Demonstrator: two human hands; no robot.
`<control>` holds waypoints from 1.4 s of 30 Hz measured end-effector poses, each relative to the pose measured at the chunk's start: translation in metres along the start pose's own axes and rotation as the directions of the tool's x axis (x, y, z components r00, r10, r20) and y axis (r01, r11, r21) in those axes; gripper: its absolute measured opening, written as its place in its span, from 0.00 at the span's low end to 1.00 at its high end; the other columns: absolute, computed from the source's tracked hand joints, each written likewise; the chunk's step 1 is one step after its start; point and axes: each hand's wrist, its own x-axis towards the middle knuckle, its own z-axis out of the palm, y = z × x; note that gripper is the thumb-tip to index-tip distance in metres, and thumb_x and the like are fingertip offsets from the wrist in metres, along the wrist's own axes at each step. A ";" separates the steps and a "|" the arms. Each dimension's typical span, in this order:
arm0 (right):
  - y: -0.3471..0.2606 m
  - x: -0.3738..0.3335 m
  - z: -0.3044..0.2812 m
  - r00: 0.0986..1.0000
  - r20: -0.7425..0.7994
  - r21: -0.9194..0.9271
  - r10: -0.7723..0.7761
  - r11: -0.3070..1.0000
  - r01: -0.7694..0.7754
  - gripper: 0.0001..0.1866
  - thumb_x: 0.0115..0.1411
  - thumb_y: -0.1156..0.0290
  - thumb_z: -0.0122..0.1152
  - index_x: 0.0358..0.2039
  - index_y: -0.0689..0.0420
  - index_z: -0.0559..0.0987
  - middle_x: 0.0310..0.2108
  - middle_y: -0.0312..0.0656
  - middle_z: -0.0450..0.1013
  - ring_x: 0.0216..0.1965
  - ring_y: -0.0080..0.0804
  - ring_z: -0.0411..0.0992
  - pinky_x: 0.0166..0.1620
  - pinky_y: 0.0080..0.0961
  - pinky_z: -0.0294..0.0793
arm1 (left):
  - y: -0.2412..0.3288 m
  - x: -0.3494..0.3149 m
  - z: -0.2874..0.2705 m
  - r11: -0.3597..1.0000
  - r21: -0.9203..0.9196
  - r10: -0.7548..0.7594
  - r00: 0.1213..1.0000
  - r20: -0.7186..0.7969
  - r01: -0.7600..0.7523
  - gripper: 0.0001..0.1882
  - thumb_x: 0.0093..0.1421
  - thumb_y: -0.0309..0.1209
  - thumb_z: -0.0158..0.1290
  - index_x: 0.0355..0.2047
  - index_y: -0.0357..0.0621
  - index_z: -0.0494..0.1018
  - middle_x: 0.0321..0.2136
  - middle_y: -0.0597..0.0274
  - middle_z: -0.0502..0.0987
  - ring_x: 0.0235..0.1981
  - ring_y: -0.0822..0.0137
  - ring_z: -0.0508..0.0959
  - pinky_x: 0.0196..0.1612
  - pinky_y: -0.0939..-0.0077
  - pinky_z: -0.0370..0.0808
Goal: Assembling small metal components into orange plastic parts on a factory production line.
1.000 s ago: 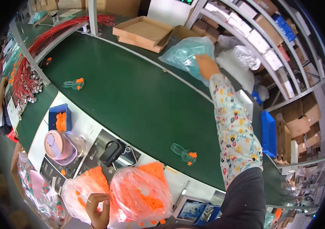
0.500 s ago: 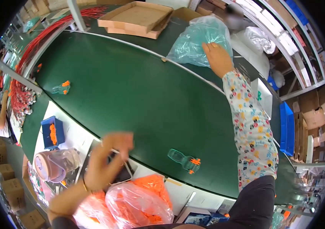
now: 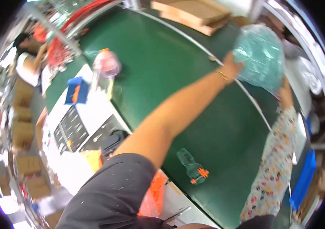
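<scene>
A bulging teal translucent plastic bag (image 3: pixel 259 53) stands at the far right, past the pale rail of the green work surface. My left hand (image 3: pixel 232 68) reaches across and grips its left side. On the bag's lower right side my right hand (image 3: pixel 285 93) holds on, its fingers partly hidden by the plastic. The bag's contents cannot be made out. Nearer to me, a clear teal plastic piece (image 3: pixel 187 160) with orange parts (image 3: pixel 201 174) lies on the green surface (image 3: pixel 216 133).
Cardboard trays (image 3: pixel 195 13) sit at the back. To the left are a blue bin (image 3: pixel 76 91) with orange pieces and a pink-lidded clear jar (image 3: pixel 107 65). A blue tray (image 3: pixel 303 179) is at right. Another person (image 3: pixel 30 57) works at far left.
My left hand has swung from the near left across to the bag, which both hands now hold. The view has turned. The pink-lidded jar now overlaps the green surface, beyond the blue bin.
</scene>
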 end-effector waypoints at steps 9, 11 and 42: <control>0.042 -0.061 -0.042 0.971 0.111 -0.507 -0.213 0.828 0.240 0.34 0.51 0.87 0.44 0.61 0.54 0.63 0.53 0.45 0.69 0.42 0.36 0.71 0.47 0.29 0.71 | 0.073 -0.081 -0.110 0.917 0.162 -0.385 0.698 0.604 0.366 0.29 0.56 0.45 0.58 0.47 0.33 0.66 0.36 0.52 0.73 0.38 0.64 0.73 0.46 0.69 0.71; 0.039 -0.105 -0.056 0.916 0.170 -0.630 -0.363 0.675 0.385 0.33 0.51 0.87 0.43 0.60 0.55 0.64 0.52 0.46 0.69 0.43 0.37 0.72 0.49 0.29 0.70 | 0.113 -0.095 -0.166 0.962 0.243 -0.049 0.798 0.600 -0.124 0.23 0.52 0.43 0.61 0.42 0.39 0.72 0.41 0.53 0.74 0.43 0.55 0.73 0.50 0.63 0.69; -0.163 -0.048 0.098 0.859 0.208 -0.705 -0.467 0.538 0.463 0.16 0.63 0.62 0.53 0.48 0.57 0.75 0.42 0.49 0.75 0.47 0.43 0.72 0.51 0.31 0.69 | 0.147 -0.274 -0.443 0.587 0.806 0.376 0.856 -0.353 0.075 0.37 0.37 0.26 0.69 0.51 0.46 0.68 0.55 0.48 0.62 0.56 0.48 0.65 0.57 0.59 0.65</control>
